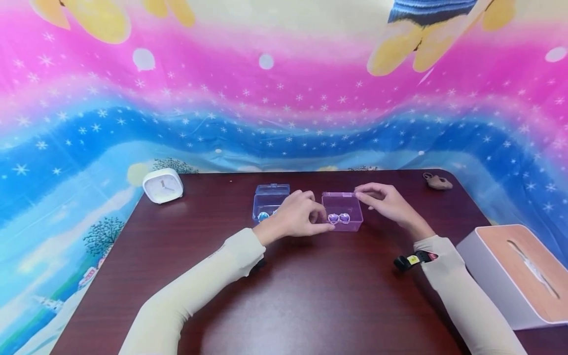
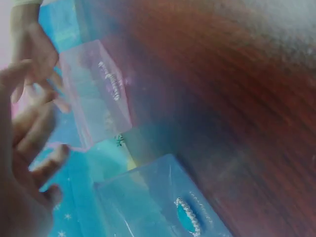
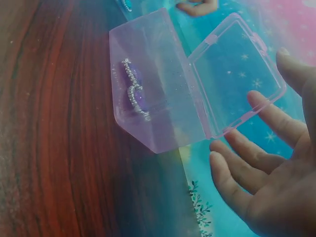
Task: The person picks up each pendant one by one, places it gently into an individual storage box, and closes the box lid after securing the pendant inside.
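Note:
A transparent pink-purple box [image 1: 350, 227] stands on the table with its hinged lid [image 3: 237, 74] raised. Inside lies a small purple ornament [image 1: 339, 218] edged in clear beads, shaped like tiny sunglasses. My right hand [image 1: 385, 202] is at the raised lid, fingertips right at its edge and fingers loosely extended. Between the two boxes, my left hand [image 1: 301, 214] has its fingers loosely bent, nothing held, thumb tip close to the purple box's front corner. It partly hides a transparent blue box [image 2: 148, 197], also with its lid up, holding a blue beaded ornament [image 2: 187, 216].
A white clock [image 1: 163, 186] stands at the table's back left. At the back right lies a small brown object [image 1: 438, 182]. A white tissue box [image 1: 492, 276] with a wood-coloured top sits by my right forearm. A patterned cloth [image 1: 275, 108] hangs behind the table [image 1: 284, 305].

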Demonstrator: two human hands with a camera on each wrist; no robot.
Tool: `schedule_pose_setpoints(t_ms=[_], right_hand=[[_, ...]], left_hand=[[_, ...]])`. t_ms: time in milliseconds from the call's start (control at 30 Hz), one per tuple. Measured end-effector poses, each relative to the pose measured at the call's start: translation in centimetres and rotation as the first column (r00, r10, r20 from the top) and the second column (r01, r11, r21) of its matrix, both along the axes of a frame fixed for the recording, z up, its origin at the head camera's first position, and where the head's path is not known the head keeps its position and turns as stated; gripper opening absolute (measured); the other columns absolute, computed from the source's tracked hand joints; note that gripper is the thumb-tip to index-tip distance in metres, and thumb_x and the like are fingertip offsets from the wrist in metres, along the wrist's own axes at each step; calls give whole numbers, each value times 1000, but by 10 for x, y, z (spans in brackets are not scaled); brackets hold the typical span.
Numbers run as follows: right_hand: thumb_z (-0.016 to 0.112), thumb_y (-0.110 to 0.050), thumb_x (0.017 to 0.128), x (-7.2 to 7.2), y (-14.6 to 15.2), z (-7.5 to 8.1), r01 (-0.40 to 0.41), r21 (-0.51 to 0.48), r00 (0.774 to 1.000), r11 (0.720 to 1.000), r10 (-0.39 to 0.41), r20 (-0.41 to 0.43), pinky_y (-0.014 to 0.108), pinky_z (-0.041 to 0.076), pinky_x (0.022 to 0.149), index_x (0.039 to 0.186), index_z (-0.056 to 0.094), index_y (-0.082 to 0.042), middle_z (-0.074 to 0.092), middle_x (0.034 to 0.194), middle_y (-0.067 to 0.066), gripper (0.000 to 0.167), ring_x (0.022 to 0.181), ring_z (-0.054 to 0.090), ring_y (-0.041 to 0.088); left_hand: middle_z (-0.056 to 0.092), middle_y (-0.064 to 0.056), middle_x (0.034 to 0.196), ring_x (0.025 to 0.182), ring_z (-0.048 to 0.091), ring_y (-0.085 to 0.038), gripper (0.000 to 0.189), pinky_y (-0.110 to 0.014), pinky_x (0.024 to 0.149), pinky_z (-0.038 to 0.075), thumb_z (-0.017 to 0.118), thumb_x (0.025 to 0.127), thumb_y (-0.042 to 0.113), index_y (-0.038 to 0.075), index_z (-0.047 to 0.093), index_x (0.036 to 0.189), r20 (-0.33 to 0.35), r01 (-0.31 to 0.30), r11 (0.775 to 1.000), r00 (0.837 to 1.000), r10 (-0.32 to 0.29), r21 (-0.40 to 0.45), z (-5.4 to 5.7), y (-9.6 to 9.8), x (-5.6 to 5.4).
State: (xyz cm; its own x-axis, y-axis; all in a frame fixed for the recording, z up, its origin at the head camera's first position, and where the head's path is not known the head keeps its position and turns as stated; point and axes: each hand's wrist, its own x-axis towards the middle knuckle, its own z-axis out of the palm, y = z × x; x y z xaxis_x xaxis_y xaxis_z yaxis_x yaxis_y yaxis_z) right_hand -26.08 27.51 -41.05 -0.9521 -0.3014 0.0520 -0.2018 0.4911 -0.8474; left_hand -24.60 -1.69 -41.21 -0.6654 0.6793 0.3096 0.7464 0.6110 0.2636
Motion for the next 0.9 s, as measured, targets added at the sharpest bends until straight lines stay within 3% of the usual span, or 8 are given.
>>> schedule_pose_setpoints(t_ms=[67,133,267,367,467,567,667,900], right_hand=[[62,-34,103,1,0,0,-8,-2,1000,1000,8,8,36,60,85,133,64,-2,69,131,17,44,113,69,11],[62,-34,104,1,1,0,-12,-3,1000,1000,12,13,37,61,85,133,64,0,64,138,21,45,115,69,14],[60,-33,105,1,3,-3,-2,-6,1000,1000,2,18,34,61,82,132,66,1,52,153,22,44,116,68,14],[59,-33,105,1,4,-5,4,-8,1000,1000,-4,31,31,61,80,132,67,2,48,156,22,44,111,69,6],[62,-34,103,2,4,-8,-1,-10,998,1000,2,62,33,62,81,132,67,1,49,156,22,45,105,68,-3],[68,-34,100,2,4,-11,-10,-7,996,1000,11,85,36,62,83,131,67,0,53,153,21,45,101,68,-4],[70,-30,99,2,4,-12,-24,16,995,1000,23,99,39,62,81,131,67,0,59,146,21,45,96,70,3],[75,-27,95,2,8,-18,-50,55,990,997,42,132,36,61,80,133,64,-1,63,140,22,47,98,69,18]], left_hand=[[50,10,58,69,44,-8,39,-27,67,36,75,88,55,24,68,66,-24,-17,994,1000,20,110,3,-2,0],[48,7,61,68,43,-10,40,-26,64,36,73,91,50,23,61,64,-1,-47,975,999,49,219,7,-2,0],[56,2,82,80,50,-12,26,-27,70,42,65,99,46,20,69,100,142,-123,943,986,82,308,12,3,0],[60,-5,103,91,53,-16,44,-30,79,46,57,102,49,19,63,133,253,-167,956,962,105,241,11,8,1],[58,-9,115,98,53,-18,56,-33,83,48,53,102,54,19,55,147,305,-196,972,940,150,127,7,13,3],[57,-7,123,106,53,-19,59,-36,88,50,52,102,56,21,54,150,277,-211,977,941,196,27,4,15,5],[57,-6,131,118,51,-22,57,-40,99,47,53,101,56,23,57,147,222,-223,974,948,227,-43,1,17,5],[60,-5,143,136,44,-27,55,-44,108,39,58,100,53,28,56,148,181,-224,965,952,246,-137,-4,17,2]])
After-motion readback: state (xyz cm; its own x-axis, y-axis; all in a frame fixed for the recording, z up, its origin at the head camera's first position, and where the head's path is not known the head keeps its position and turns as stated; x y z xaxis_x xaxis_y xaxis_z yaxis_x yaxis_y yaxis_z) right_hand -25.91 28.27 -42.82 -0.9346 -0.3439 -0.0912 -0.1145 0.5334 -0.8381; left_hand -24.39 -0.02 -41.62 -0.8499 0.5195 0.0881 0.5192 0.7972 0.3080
